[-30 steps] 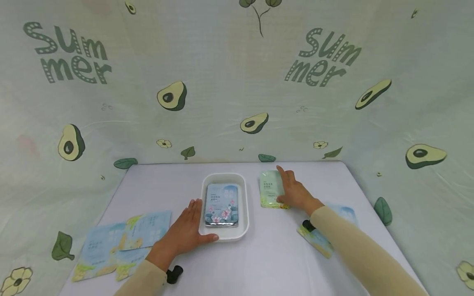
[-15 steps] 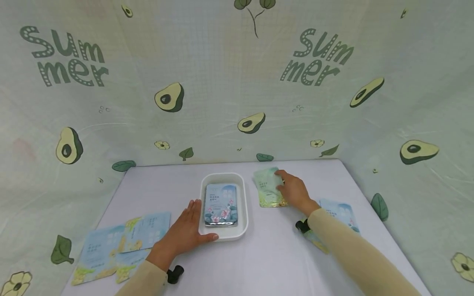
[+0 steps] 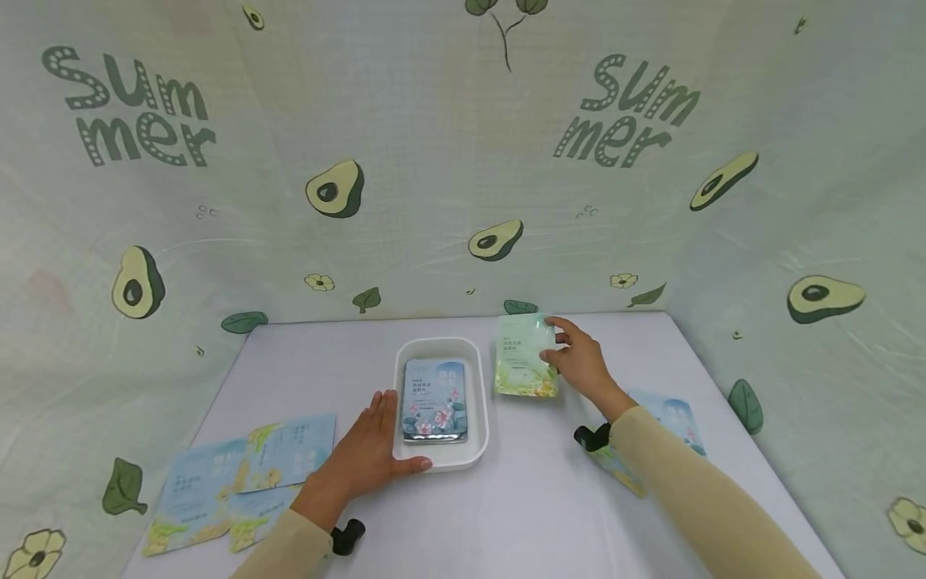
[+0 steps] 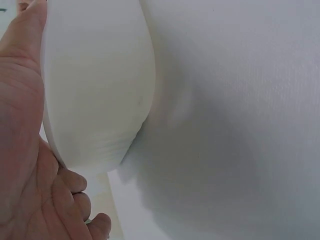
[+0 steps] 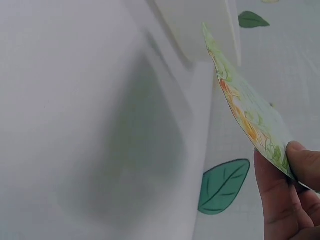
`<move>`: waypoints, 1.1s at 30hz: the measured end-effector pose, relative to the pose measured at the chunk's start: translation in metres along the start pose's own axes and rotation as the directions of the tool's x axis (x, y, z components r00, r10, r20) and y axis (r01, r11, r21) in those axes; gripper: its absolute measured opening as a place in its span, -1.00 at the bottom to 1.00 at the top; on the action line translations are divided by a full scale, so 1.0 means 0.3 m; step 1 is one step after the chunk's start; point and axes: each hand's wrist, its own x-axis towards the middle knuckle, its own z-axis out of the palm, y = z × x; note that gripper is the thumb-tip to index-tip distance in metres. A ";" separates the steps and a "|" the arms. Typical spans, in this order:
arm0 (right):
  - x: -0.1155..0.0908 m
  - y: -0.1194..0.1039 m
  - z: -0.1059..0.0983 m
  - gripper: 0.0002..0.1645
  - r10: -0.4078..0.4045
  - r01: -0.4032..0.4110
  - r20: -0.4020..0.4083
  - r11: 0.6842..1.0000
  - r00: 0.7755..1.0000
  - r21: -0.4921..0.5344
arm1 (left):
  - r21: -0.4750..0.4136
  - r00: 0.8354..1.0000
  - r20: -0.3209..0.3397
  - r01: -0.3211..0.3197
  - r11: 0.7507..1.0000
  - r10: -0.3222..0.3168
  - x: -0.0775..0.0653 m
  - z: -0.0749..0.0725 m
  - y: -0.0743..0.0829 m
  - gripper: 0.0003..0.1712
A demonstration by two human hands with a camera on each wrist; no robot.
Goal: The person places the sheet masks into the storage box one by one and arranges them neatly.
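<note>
White table (image 3: 506,515), far edge beyond tray (image 3: 473,450). Green packet (image 3: 519,350) aloft right of tray, gap between; your right hand (image 3: 584,366) pinches its right edge. Your left hand (image 3: 362,450), fingers straight, touches tray's left side. Blue packets (image 3: 195,486) left of tray.

Behind the white table (image 3: 506,515) there's a pale green printed cloth (image 3: 412,104), wrapping round both sides too! Up on the left, "summer" lettering (image 3: 130,108) split over two lines; on the right, a matching "summer" print (image 3: 625,112). Between them, a leafy sprig (image 3: 506,40) cut off at the top. Halved avocados (image 3: 496,240) dotted everywhere, green leaves (image 3: 244,322) and a small cream flower (image 3: 319,282) low down, and a bigger cream bloom (image 3: 34,555) bottom left!
</note>
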 end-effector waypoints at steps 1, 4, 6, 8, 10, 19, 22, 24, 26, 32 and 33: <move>-0.002 -0.009 0.000 -0.18 0.003 -0.003 0.003 1.000 1.000 0.021 | 0.005 1.000 0.000 -0.004 1.000 0.004 0.001 0.000 0.001 0.62; -0.003 -0.035 0.000 -0.19 0.002 -0.003 0.012 0.997 1.000 0.071 | 0.029 1.000 -0.004 -0.018 0.999 0.019 0.005 0.000 0.002 0.64; -0.005 -0.049 0.003 -0.18 0.002 -0.003 0.015 0.995 1.000 0.101 | 0.042 1.000 -0.007 -0.028 0.999 0.028 0.006 -0.003 0.002 0.63; -0.006 -0.062 0.004 -0.18 0.001 -0.003 0.016 0.992 1.000 0.127 | 0.052 0.999 -0.012 -0.034 0.998 0.034 0.007 -0.003 0.002 0.61; -0.008 -0.071 0.004 -0.18 0.000 -0.003 0.015 0.989 1.000 0.147 | 0.053 0.999 -0.016 -0.036 0.998 0.037 0.007 -0.003 0.001 0.60; -0.012 -0.072 0.032 -0.18 -0.013 0.003 0.035 0.963 0.999 0.269 | 0.061 0.999 -0.022 -0.043 0.997 0.044 0.014 0.006 -0.002 0.59; -0.011 -0.073 0.053 -0.18 -0.002 -0.013 0.050 0.953 0.999 0.304 | 0.065 0.999 -0.025 -0.044 0.997 0.046 0.017 0.008 -0.003 0.59; -0.010 -0.081 0.068 -0.18 0.008 -0.026 0.055 0.946 0.998 0.323 | 0.061 0.998 -0.027 -0.047 0.997 0.049 0.019 0.007 -0.002 0.59; -0.013 -0.093 0.083 -0.17 0.006 -0.028 0.064 0.936 0.998 0.350 | 0.069 0.999 -0.024 -0.047 0.996 0.049 0.021 0.007 -0.002 0.60; -0.018 -0.120 0.137 -0.19 0.008 -0.043 0.093 0.921 0.996 0.388 | 0.095 0.999 -0.016 -0.040 0.995 0.041 0.017 0.005 -0.006 0.64; -0.019 -0.123 0.147 -0.20 0.008 -0.046 0.098 0.920 0.995 0.389 | 0.101 0.999 -0.015 -0.039 0.994 0.041 0.017 0.005 -0.007 0.64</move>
